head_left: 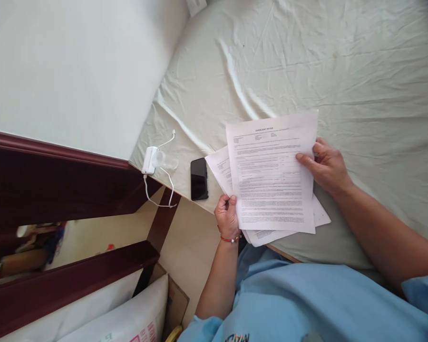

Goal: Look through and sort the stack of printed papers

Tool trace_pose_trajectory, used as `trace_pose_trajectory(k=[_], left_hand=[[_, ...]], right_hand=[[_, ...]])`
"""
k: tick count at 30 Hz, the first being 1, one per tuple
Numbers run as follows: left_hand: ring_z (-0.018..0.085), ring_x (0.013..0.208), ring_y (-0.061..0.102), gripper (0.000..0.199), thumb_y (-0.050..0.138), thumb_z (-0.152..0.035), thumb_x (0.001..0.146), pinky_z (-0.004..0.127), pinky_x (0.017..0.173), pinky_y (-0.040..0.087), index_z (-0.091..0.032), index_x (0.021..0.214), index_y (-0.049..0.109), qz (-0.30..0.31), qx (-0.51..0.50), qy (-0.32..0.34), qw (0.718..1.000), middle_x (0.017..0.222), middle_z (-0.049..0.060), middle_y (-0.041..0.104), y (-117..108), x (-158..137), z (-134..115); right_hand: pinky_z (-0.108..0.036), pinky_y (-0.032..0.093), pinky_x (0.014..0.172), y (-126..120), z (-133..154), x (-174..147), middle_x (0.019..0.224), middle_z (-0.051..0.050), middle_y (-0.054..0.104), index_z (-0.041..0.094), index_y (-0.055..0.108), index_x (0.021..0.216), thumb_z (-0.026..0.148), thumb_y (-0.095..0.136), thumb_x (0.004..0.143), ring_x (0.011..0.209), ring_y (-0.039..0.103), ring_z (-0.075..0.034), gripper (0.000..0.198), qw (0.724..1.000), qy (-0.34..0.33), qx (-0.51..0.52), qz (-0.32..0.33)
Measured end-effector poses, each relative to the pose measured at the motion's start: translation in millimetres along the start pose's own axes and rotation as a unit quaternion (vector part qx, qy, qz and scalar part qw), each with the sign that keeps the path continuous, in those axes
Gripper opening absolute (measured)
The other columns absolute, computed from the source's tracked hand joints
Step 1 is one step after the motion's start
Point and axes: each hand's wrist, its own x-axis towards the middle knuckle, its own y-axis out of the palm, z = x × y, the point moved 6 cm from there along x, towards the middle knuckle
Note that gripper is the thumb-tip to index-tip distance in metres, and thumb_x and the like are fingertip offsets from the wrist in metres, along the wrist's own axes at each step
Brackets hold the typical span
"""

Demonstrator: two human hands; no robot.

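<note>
Over the near edge of the cloth (pixel 378 85), a printed page (pixel 269 175) overlaps other papers (pixel 221 166); the curled left hand (pixel 227 218) pinches its left side, the half-spread right hand (pixel 328 165) its right, apparently steadying it flat.

the page (pixel 271 190) is matt paper, the phone (pixel 199 178) glossy and smooth.

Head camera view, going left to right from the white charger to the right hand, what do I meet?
White charger, black phone, left hand, top printed sheet, right hand.
</note>
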Motion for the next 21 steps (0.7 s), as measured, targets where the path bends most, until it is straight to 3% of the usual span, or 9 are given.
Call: trace_pose_trajectory(k=[4,9,12,17,21], left_hand=[[0.014,0.076,0.067,0.052,0.097,-0.056,0.061,0.026,0.075,0.057,-0.019,0.081,0.066,-0.008,-0.009,-0.004,1.000,0.085,0.000,0.075,-2,1,0],[0.014,0.077,0.069,0.054,0.100,-0.054,0.060,0.026,0.076,0.058,-0.019,0.081,0.065,-0.006,-0.032,-0.018,0.999,0.087,0.000,0.077,-2,1,-2],[0.013,0.076,0.068,0.051,0.097,-0.054,0.066,0.025,0.076,0.057,-0.018,0.083,0.064,0.004,-0.039,-0.018,0.999,0.087,0.000,0.076,-2,0,-2],[0.012,0.071,0.063,0.050,0.089,-0.059,0.076,0.024,0.070,0.053,-0.018,0.077,0.060,0.024,0.010,0.019,0.999,0.079,-0.001,0.071,2,-3,-6],[0.014,0.072,0.062,0.045,0.083,-0.060,0.082,0.024,0.070,0.051,-0.018,0.081,0.067,0.050,0.044,0.028,0.997,0.079,0.000,0.071,7,-5,-11]], right_hand=[[-0.049,0.062,0.090,1,-1,-1,0.119,-0.006,0.074,0.027,0.077,0.096,0.041,0.071,0.084,0.114,0.070,-0.034,0.020,1.000,0.010,0.018,0.015],[-0.046,0.062,0.061,3,-22,-6,0.082,-0.005,0.078,0.026,0.076,0.081,0.034,0.074,0.075,0.079,0.076,-0.034,0.010,0.979,0.133,0.154,0.030],[-0.043,0.058,0.049,1,-26,-6,0.073,-0.006,0.076,0.024,0.075,0.072,0.031,0.076,0.067,0.067,0.074,-0.034,0.009,0.962,0.178,0.209,0.018],[-0.038,0.054,0.043,-3,-25,-3,0.072,-0.004,0.077,0.025,0.079,0.078,0.032,0.076,0.066,0.064,0.074,-0.031,0.014,0.957,0.178,0.227,0.000],[-0.039,0.055,0.044,1,-26,-4,0.073,-0.004,0.078,0.026,0.079,0.077,0.031,0.071,0.072,0.062,0.072,-0.030,0.011,0.980,0.140,0.136,0.042]])
